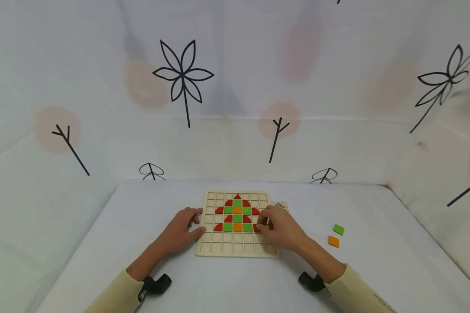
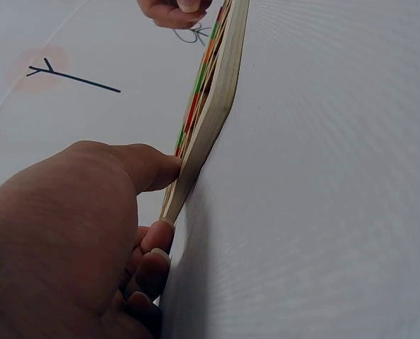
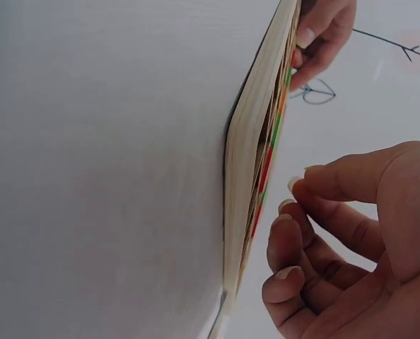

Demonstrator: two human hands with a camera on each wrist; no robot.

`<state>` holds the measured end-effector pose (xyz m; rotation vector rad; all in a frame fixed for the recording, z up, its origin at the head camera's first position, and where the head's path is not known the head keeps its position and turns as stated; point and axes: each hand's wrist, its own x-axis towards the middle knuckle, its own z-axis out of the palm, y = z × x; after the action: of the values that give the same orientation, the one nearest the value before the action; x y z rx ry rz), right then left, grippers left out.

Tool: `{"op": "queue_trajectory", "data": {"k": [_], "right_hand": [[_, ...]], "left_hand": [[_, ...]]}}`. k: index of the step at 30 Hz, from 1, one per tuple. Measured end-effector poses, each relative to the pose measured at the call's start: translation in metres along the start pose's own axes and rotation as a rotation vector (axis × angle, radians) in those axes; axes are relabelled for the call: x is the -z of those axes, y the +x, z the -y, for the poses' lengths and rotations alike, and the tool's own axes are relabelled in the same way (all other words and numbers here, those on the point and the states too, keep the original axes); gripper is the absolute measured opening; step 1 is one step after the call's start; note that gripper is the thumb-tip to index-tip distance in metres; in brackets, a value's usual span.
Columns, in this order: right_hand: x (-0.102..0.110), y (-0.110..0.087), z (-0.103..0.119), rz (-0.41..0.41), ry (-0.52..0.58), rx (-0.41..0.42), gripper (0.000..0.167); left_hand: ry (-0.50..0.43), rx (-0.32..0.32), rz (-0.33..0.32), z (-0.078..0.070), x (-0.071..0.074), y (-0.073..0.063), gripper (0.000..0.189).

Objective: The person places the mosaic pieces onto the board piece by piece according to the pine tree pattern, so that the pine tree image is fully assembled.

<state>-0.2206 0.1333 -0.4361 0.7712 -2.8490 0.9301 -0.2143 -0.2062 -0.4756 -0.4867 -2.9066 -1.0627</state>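
Observation:
A wooden grid board (image 1: pixel 211 250) lies flat on the table, bearing red, green and orange tiles set in a tree shape. My left hand (image 1: pixel 182 230) holds the board's left edge; in the left wrist view its thumb (image 2: pixel 150 166) rests on the upper rim and the curled fingertips lie against the side. Over the board's right side is my right hand (image 1: pixel 280 226), beside a red tile (image 1: pixel 256 228) in the lower tiled row. Thumb and index fingertips (image 3: pixel 295 185) come together just above the board in the right wrist view, with nothing visible between them.
A green tile (image 1: pixel 338 229) and an orange tile (image 1: pixel 334 241) lie loose on the white table, right of the right hand. A small printed card (image 1: pixel 280 204) shows from behind the board's upper right edge. White patterned cloth (image 1: pixel 235 148) stands behind the table.

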Motion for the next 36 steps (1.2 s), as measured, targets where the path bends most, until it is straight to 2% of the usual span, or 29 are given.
{"op": "queue_trajectory", "data": {"k": [10, 17, 25, 30, 36], "right_hand": [[0.019, -0.018, -0.021, -0.028, -0.011, -0.045, 0.014], [0.035, -0.034, -0.036, -0.074, -0.055, -0.078, 0.013], [0.056, -0.059, -0.052, -0.148, -0.109, -0.076, 0.011], [0.069, -0.072, -0.068, -0.192, -0.157, -0.103, 0.013], [0.087, -0.086, -0.094, -0.201, -0.142, -0.166, 0.015]], "left_hand": [[0.001, 0.008, 0.001, -0.001, -0.001, 0.001, 0.059], [0.004, 0.023, 0.006, -0.001, -0.001, 0.000, 0.060], [0.010, 0.013, -0.001, -0.003, 0.000, 0.000, 0.059], [0.014, 0.022, 0.004, -0.003, 0.000, 0.001, 0.060], [0.007, 0.024, 0.008, -0.003, 0.000, 0.000, 0.061]]}}
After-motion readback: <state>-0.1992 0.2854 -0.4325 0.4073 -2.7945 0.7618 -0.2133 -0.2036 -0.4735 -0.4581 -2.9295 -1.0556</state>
